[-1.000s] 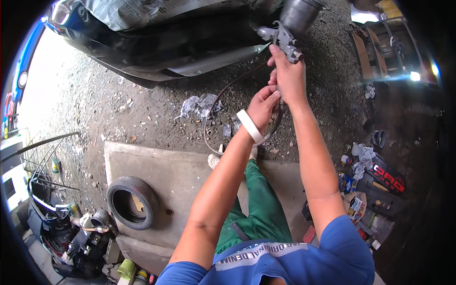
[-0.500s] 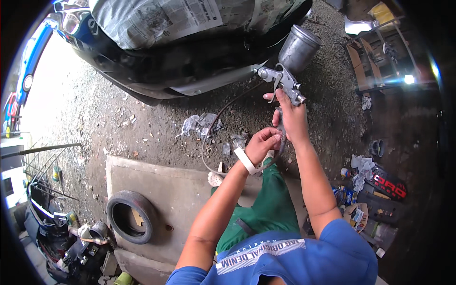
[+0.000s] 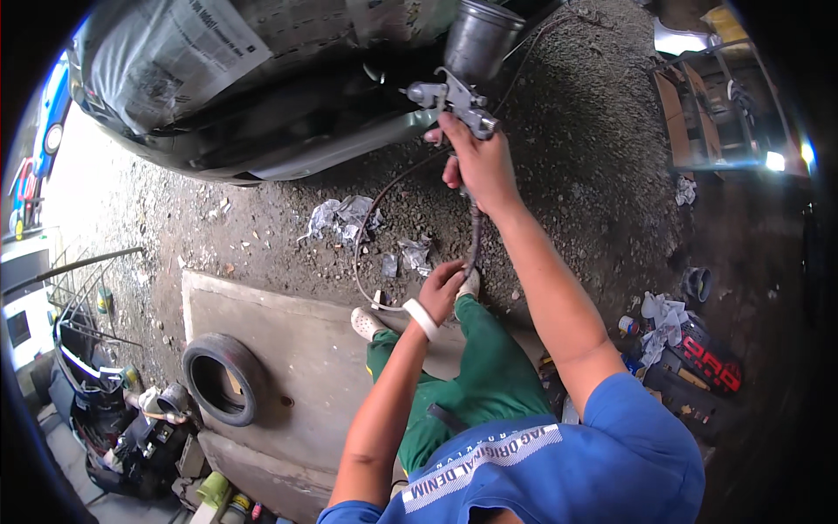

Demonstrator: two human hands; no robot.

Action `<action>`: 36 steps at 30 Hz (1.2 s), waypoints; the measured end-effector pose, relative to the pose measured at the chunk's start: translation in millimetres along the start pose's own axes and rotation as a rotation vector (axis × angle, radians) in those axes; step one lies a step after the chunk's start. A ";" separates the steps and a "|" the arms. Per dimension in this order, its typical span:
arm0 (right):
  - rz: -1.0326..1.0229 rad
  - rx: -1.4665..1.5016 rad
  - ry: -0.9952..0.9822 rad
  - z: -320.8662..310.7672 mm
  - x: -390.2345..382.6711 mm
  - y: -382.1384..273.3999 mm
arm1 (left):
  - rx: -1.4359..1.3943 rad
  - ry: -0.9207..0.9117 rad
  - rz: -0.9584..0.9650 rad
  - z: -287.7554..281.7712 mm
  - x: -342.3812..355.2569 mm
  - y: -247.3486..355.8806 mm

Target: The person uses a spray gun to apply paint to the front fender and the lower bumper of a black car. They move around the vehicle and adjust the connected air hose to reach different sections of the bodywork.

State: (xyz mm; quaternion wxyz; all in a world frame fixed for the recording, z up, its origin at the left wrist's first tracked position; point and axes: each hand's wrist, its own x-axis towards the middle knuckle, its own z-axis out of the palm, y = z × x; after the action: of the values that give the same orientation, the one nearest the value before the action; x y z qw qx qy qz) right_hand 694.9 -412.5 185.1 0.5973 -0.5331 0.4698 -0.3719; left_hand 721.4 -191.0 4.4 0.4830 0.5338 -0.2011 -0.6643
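My right hand [image 3: 480,166] grips a silver spray gun [image 3: 454,96] by its handle, with the metal cup [image 3: 480,39] on top, the thumb up by the trigger. A hose [image 3: 474,231] hangs from the handle. Lower down, my left hand [image 3: 441,288] is closed on that hose, a white band round the wrist. Just beyond the gun is a dark car bumper [image 3: 227,153] with a pale lower strip, under a masking of newspaper and sheeting [image 3: 183,48]. A thin hose loops down from near the bumper past my left hand.
A tyre [image 3: 246,384] lies on a concrete slab [image 3: 305,306]. Crumpled paper [image 3: 345,218] lies on gravel [image 3: 594,201]. Car parts and clutter [image 3: 113,428] are at lower left, more clutter [image 3: 663,332] at right, a wooden rack [image 3: 716,113] at upper right, a blue vehicle at far left.
My right hand and the spray gun have moved leftward across the bumper. My left hand has slid down the hose, away from the right hand. More newspaper now shows in view.
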 end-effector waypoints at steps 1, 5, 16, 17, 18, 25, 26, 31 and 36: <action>-0.021 0.030 -0.031 -3.4 6.0 1.6 | -0.039 0.085 -0.012 0.9 -7.4 -12.7; -0.012 0.092 -0.036 -12.4 25.4 8.7 | 0.202 0.332 0.042 -7.6 -42.0 -49.3; 0.043 -0.078 0.035 -45.0 51.7 -3.1 | 0.657 0.450 -0.069 -27.5 -88.4 -108.4; 0.057 -0.059 -0.018 -44.1 51.7 -5.9 | 0.672 0.464 -0.055 -24.8 -87.3 -109.8; 0.058 -0.059 -0.023 -42.7 50.0 -8.1 | 0.687 0.476 -0.040 -22.2 -86.5 -110.9; -0.044 0.060 -0.242 -47.5 40.3 -23.6 | 0.646 0.473 -0.055 -10.0 -83.4 -115.7; -0.055 -0.018 -0.221 -51.8 45.7 -18.2 | 0.663 0.470 -0.050 -9.5 -83.5 -117.8; -0.047 -0.223 -0.122 -88.3 77.4 -4.5 | 0.676 0.467 -0.095 -10.3 -84.7 -132.3; -0.037 -0.284 -0.029 -136.7 113.7 0.0 | 0.715 0.444 -0.136 -7.9 -83.0 -144.1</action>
State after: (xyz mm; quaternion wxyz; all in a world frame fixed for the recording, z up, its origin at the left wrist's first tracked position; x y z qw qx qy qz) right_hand 596.1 -559.3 167.7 0.5157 -0.6261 0.4991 -0.3050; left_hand 664.0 -52.7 -68.4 0.2539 0.8100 -0.2742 -0.4520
